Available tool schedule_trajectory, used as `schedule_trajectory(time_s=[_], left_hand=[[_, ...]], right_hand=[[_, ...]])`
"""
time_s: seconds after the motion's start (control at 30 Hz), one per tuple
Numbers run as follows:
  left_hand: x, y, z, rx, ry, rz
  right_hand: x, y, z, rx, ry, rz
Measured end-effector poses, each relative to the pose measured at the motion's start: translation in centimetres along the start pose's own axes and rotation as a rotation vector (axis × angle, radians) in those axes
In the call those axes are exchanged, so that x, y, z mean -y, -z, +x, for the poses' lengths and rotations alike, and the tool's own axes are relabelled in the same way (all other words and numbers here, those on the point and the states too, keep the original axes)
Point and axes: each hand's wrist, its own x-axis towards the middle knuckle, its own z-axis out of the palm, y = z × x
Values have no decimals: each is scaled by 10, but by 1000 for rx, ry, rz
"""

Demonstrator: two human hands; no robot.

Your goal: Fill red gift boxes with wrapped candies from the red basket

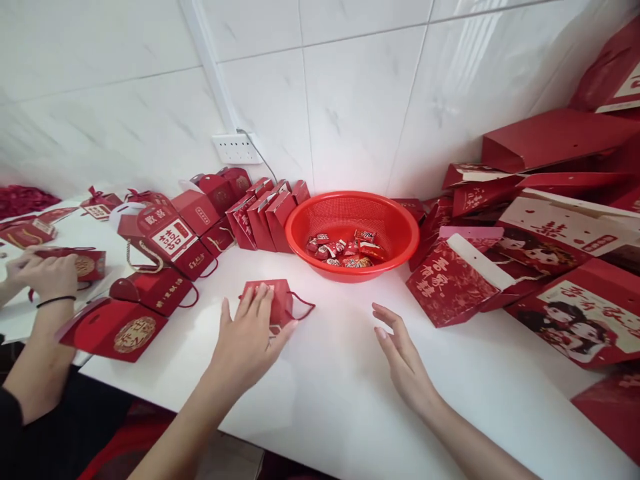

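A small red gift box [281, 297] with a dark red cord handle lies on the white table in front of me. My left hand [247, 333] is laid over it, several fingers on its top and the thumb along its right near corner, so part of the box is hidden. To the right, my right hand [404, 360] hovers over the table with nothing in it, its fingers extended. Beyond both hands sits a red plastic basket [353, 203] with several wrapped candies [345, 251] at its bottom.
Red boxes with handles [173, 237] crowd the left side, and slim red boxes [265, 217] stand against the tiled wall. A large pile of red printed boxes [545, 227] fills the right. At far left, another person's hands [47, 277] hold a red box.
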Motion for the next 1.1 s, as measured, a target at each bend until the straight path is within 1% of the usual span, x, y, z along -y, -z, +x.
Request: schedule_trajectory(time_s=[0.07,0.1,0.13,0.17,0.2,0.27,0.37,0.43,0.5,0.57,0.63,0.67,0.73,0.77,0.8,0.83,0.93,0.97,1.0,1.03,1.07,1.1], left_hand=[[-5,-9,7,-124,165,27],[-8,-13,11,-184,213,31],[-8,-17,14,-227,234,23],[-6,-20,16,-247,237,6],[-1,-21,18,-243,225,-16],[19,-19,18,-185,210,-53],[61,-11,14,-99,221,-74],[88,-6,11,-71,167,-98],[109,-3,8,-74,102,-134],[123,1,3,-93,78,-185],[133,8,-3,-130,100,-268],[137,13,-7,-164,120,-309],[142,22,-13,-272,160,-344],[143,25,-14,-327,173,-331],[144,26,-15,-348,174,-304],[144,26,-14,-322,165,-275],[146,26,-5,-98,103,-258],[149,29,0,-65,85,-263],[152,34,4,-88,81,-256],[157,41,9,-163,97,-229],[164,50,14,-264,141,-176],[171,59,19,-357,215,-97]], right_hand=[[-2,0,1,3,-18,3],[-3,0,2,4,-28,6],[-5,0,2,5,-33,9],[-6,0,2,6,-34,13],[-8,1,2,8,-32,18],[-10,3,3,15,-37,30],[-15,6,5,23,-59,49],[-18,7,7,22,-69,52],[-20,7,8,9,-78,55],[-20,7,9,-3,-90,64],[-20,7,9,-4,-101,80],[-20,7,9,-1,-106,88],[-18,8,9,8,-115,98],[-18,8,8,12,-117,98],[-17,8,8,16,-118,96],[-17,8,8,17,-120,93],[-16,8,7,26,-134,89],[-15,8,7,31,-137,91],[-15,8,7,36,-139,93],[-15,8,8,39,-140,96],[-16,8,8,40,-141,98],[-16,8,8,39,-141,100]])
